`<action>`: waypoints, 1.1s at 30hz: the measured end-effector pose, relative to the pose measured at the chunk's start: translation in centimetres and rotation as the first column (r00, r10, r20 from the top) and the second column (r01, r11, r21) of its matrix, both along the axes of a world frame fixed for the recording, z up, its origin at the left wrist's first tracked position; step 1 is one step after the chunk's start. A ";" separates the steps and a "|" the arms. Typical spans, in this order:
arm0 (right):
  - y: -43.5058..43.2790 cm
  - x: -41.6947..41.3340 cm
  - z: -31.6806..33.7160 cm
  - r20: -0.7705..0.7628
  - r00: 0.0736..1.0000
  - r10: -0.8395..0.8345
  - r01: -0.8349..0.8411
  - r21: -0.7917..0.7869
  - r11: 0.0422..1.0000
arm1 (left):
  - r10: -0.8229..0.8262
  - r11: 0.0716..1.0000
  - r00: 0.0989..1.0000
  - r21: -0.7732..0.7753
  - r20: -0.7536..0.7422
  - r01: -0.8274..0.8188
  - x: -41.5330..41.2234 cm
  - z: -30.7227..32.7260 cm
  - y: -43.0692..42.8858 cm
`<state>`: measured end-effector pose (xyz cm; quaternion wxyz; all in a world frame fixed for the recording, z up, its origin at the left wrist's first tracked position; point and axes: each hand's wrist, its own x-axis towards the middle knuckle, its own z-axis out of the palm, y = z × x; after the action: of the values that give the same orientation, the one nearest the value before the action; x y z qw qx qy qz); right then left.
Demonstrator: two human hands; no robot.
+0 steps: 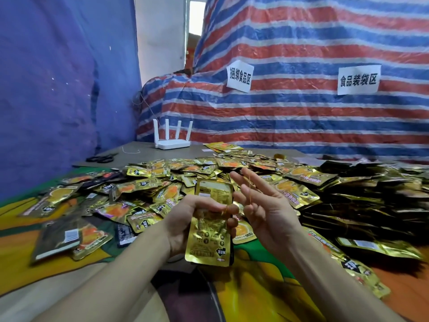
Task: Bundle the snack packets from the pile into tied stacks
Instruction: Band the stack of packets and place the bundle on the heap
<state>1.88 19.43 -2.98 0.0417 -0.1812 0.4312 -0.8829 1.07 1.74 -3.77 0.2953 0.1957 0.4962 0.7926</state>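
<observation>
My left hand (185, 219) grips a stack of gold snack packets (210, 231) upright in front of me, fingers curled round its middle. A thin yellow rubber band (250, 194) runs from the stack up over the spread fingers of my right hand (262, 205), which stretches it beside the stack. A big loose pile of gold packets (162, 182) covers the surface behind my hands. Tied stacks of packets (357, 205) lie heaped at the right.
A white router (173, 140) stands at the back on a grey board, with black scissors (102, 158) to its left. A striped tarp (301, 101) with two paper signs rises behind. Blue fabric (58, 89) walls the left side.
</observation>
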 end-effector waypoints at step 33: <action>-2.8 1.1 -2.6 -0.370 0.896 -0.244 0.412 0.492 0.767 | 0.564 0.752 0.782 0.226 0.266 -0.619 1.3 0.3 2.9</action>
<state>2.96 16.67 -5.58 -0.1262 -0.2068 0.6963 -0.6756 2.41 4.64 -3.50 0.0389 -0.0024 0.3768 0.9255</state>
